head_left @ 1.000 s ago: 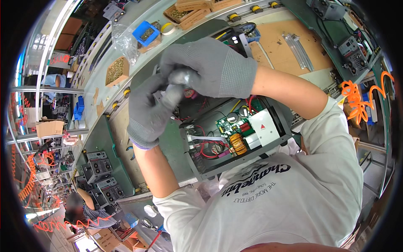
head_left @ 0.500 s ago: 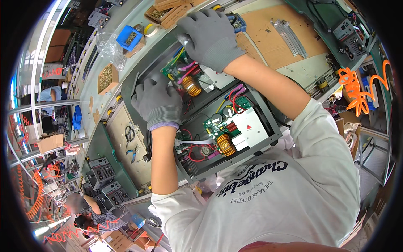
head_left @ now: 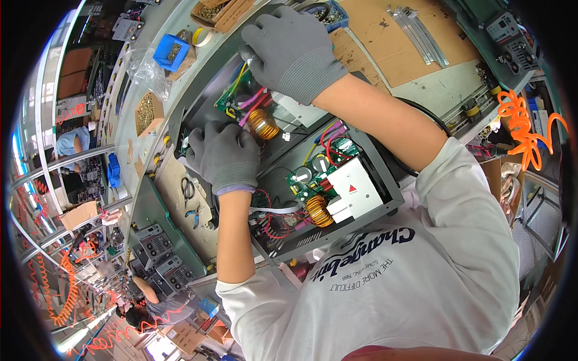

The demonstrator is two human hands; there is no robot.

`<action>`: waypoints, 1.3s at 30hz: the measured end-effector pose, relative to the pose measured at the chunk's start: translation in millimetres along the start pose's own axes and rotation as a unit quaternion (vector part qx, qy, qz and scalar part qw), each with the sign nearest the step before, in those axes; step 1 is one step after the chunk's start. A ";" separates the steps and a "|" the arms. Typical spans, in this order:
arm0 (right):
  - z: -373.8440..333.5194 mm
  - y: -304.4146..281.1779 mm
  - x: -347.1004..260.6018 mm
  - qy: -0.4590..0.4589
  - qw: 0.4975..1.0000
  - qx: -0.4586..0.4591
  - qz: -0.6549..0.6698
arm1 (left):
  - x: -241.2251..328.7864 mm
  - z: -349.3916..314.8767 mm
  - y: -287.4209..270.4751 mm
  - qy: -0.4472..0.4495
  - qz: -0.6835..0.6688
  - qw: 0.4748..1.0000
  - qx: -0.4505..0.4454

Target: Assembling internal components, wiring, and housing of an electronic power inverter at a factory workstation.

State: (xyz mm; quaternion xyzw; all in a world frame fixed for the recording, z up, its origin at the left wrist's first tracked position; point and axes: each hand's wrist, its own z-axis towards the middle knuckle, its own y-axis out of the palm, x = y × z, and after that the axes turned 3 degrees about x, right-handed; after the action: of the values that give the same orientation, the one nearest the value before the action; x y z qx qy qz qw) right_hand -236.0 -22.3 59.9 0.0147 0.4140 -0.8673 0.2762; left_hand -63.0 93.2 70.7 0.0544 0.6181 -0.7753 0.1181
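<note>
An open dark metal casing lies tilted in front of me. It shows two sections side by side, and I cannot tell whether they are separate units. The near one holds a green circuit board, a copper-wound coil and a white plate with a red triangle. Another wound coil sits in the far section beside pink and yellow wires. My gloved left hand curls over the casing's left side. At its far edge, my gloved right hand has bent fingers closed on the casing; the fingertips are partly hidden.
Blue bin and cardboard boxes of small screws stand beyond the casing. Scissors and blue-handled pliers lie at left. Metal strips rest on cardboard at far right. An orange coiled hose hangs right. People work at left.
The view has shifted slightly, so the bench items sit further left. My left hand has slid a little nearer along the casing; my right hand keeps its place at the far edge.
</note>
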 end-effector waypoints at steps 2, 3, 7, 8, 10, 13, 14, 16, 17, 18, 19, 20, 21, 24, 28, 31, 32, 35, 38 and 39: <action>0.1 2.1 -2.3 0.006 1.000 -0.003 -0.002 | 3.6 0.1 2.0 -0.044 0.002 0.999 0.010; -0.1 2.9 -3.1 0.011 1.000 -0.005 -0.009 | 4.8 -0.5 2.9 -0.045 0.005 0.999 0.007; -1.6 1.7 -0.4 -0.010 0.999 -0.030 0.014 | 6.3 0.9 5.6 -0.068 0.007 0.997 0.018; -1.5 6.2 -1.0 -0.013 1.000 -0.015 -0.003 | 6.0 1.0 4.5 -0.076 0.005 0.997 0.010; -2.3 9.5 -2.2 -0.016 1.000 0.000 -0.017 | 2.6 -1.0 8.3 -0.073 0.010 0.997 0.020; -0.2 -3.1 1.3 -0.024 0.999 -0.023 -0.010 | 7.1 1.8 13.1 -0.072 0.011 0.997 0.024; 8.3 -21.0 -0.6 -0.013 0.997 -0.070 0.033 | 7.4 1.2 12.1 -0.080 0.015 0.997 0.018; 6.6 -31.7 -8.1 -0.005 0.990 -0.119 0.078 | 6.5 -0.2 13.0 -0.082 0.023 0.996 0.030; 0.5 -29.9 -12.8 -0.031 0.998 -0.052 -0.029 | 6.2 -0.4 13.3 -0.079 0.027 0.996 0.044; -3.1 -28.7 -15.7 -0.056 0.989 0.016 -0.136 | 5.9 -0.4 12.8 -0.082 0.029 0.995 0.043; -0.8 -27.9 -13.6 -0.059 0.989 0.015 -0.134 | 5.8 -0.4 12.8 -0.084 0.022 0.995 0.043; 4.8 -26.9 -8.9 -0.044 0.998 -0.041 -0.033 | 5.4 -0.6 12.5 -0.086 0.014 0.995 0.045; 7.5 -26.2 -7.2 -0.028 0.992 -0.098 0.068 | 4.8 -1.2 12.0 -0.090 0.015 0.995 0.044; 6.5 -25.7 -8.7 -0.010 0.993 -0.091 0.071 | 6.6 -0.7 12.8 -0.083 0.009 0.995 0.050; 8.9 -26.7 -14.3 -0.002 0.992 -0.123 0.041 | 3.6 -1.6 13.3 -0.065 0.000 0.997 0.050; 3.4 -15.4 -12.4 -0.032 0.997 -0.062 0.010 | 2.9 -2.1 13.4 -0.053 -0.005 0.997 0.053; 3.8 -19.4 -14.0 -0.027 0.997 -0.062 0.024 | 2.3 -2.8 13.8 -0.054 -0.018 0.997 0.060; 5.3 -22.2 -14.4 -0.019 0.997 -0.066 0.041 | 2.1 -2.4 13.8 -0.064 -0.009 0.997 0.049; 3.5 -17.6 -12.8 -0.022 0.998 -0.047 0.042 | 1.9 1.2 14.5 -0.050 -0.019 0.997 0.060; 2.8 -15.4 -12.0 -0.027 0.999 -0.025 0.039 | 2.4 2.2 14.5 -0.056 -0.021 0.996 0.062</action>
State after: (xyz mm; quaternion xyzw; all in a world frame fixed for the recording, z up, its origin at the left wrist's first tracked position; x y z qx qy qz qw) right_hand -232.8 -11.0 75.7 0.0007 0.4274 -0.8450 0.3214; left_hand -61.6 87.8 57.0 0.0056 0.5618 -0.8165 0.1329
